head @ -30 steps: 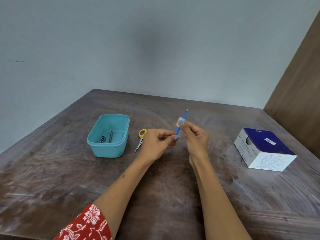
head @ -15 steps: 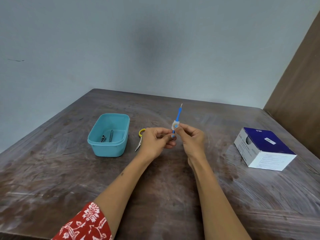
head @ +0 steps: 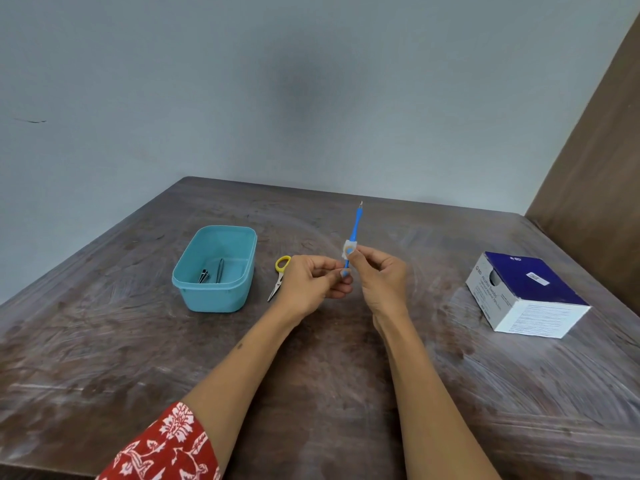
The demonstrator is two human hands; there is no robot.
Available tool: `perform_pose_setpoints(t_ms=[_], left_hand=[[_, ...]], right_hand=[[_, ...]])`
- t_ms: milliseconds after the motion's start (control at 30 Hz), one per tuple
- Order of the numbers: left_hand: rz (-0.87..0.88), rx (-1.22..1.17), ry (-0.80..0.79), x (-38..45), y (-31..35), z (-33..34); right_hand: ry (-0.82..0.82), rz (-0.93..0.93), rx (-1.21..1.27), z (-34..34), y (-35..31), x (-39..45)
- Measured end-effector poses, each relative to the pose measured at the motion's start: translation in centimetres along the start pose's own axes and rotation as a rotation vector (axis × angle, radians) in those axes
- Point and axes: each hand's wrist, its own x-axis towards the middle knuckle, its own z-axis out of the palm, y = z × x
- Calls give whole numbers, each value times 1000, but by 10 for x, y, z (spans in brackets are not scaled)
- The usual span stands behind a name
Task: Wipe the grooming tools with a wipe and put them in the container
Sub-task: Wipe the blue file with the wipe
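Observation:
A thin blue grooming tool (head: pixel 354 227) with a small metal tip stands nearly upright above the table. My left hand (head: pixel 313 284) pinches its lower end. My right hand (head: pixel 379 277) pinches a small white wipe (head: pixel 349 250) folded round the tool's lower shaft. To the left, a teal container (head: pixel 194 287) holds two dark metal tools (head: pixel 212 271). Small scissors (head: pixel 279 277) with a yellow handle lie on the table between the container and my left hand.
A blue and white cardboard box (head: pixel 526 296) lies at the right on the worn wooden table (head: pixel 104 341). A brown panel (head: pixel 595 161) rises at the right edge. A grey wall stands behind the table's far edge.
The wipe has slid from the tool's upper part, near the tip, down to its lower shaft. The tool has swung more upright. Both hands stay close together.

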Motion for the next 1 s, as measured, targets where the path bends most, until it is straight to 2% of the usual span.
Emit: perform_pose_setpoints(t_ms=[267, 433, 633, 767, 1000], left_hand=[[-32, -1, -17, 0, 0, 0], [-30, -4, -7, 1, -1, -4], [12, 35, 28, 4, 0, -8], [88, -36, 113, 6, 2, -11], [90, -92, 107, 9, 2, -14]], right_hand=[[45, -40, -15, 0, -2, 1], [-48, -4, -68, 0, 2, -2], [-25, -47, -135, -3, 5, 2], [-91, -54, -180, -4, 5, 1], [-228, -22, -252, -4, 2, -2]])
